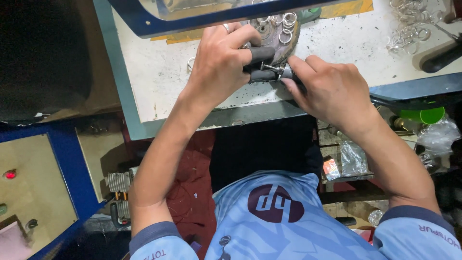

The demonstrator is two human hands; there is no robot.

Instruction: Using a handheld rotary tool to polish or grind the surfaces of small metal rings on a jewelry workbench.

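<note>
My left hand (222, 62) is closed around the black-handled pliers (260, 63), whose two padded grips stick out to the right of my fingers. My right hand (332, 89) pinches a small metal part (285, 72) at the end of the pliers' handles, fingertips touching it. Both hands work over a round grey dish (288, 41) near the front edge of the white worktable (159, 72). Several small metal rings (287, 21) lie in that dish. The jaws of the pliers are hidden under my left hand.
More loose metal rings (409, 29) lie at the back right of the table, beside a dark tool handle (440, 58). A blue-framed panel (202, 19) hangs over the back. A green cup (426, 115) and plastic bags (353, 159) sit below right; a blue box (48, 183) stands left.
</note>
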